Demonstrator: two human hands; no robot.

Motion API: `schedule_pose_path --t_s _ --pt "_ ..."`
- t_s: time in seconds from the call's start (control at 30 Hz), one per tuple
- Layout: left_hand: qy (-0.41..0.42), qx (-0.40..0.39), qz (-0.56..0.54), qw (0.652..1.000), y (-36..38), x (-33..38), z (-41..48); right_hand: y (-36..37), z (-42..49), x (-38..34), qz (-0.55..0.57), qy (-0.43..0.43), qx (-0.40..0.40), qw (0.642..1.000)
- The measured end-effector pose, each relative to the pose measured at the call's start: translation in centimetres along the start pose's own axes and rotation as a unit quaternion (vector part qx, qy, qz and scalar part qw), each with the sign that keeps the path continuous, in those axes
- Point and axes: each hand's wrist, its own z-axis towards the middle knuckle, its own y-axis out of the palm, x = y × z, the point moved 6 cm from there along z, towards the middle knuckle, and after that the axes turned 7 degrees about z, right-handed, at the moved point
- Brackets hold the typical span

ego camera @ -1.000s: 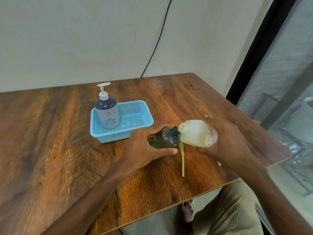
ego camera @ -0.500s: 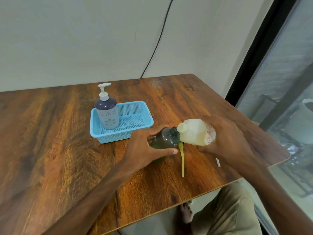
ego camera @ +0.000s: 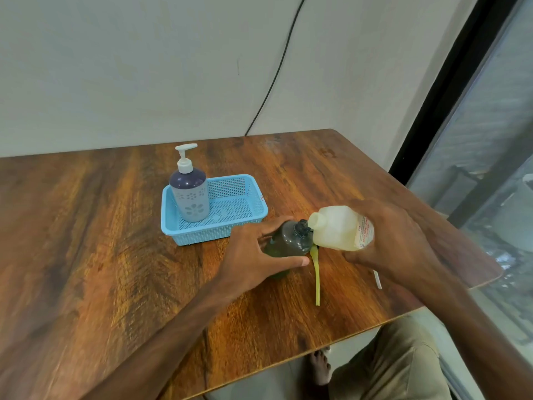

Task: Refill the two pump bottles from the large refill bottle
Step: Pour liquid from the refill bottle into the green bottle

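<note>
With little shift in the last second, the right grip [ego camera: 398, 241] stays curled round the tipped refill bottle [ego camera: 334, 226], its mouth at the open neck of the dark pump bottle [ego camera: 291, 241] clasped by the left grip [ego camera: 253, 255] toward the counter's [ego camera: 115, 255] near right corner, so filling likely continues.

A brown wooden table [ego camera: 86, 241] with dark streaks carried everything. The left hand [ego camera: 253, 255] gripped a dark see-through plastic bottle [ego camera: 288, 241] that stood on the wood. Just past the thumb of that grip lay a thin yellow-green tube [ego camera: 316, 275], one end by the bottle, the other pointing to the near edge. Behind the grip, close to the fingertips, sat a light blue plastic basket with little holes [ego camera: 215, 238]. Farther out past the tube lay a small white stick [ego camera: 377, 280].
</note>
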Motion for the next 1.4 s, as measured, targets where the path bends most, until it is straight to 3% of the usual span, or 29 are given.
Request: schedule_pose_path --t_s 1.4 --pt "-0.009 0.02 -0.009 1.0 0.6 -0.6 -0.1 -0.3 0.6 0.2 -0.034 -0.023 -0.041 0.998"
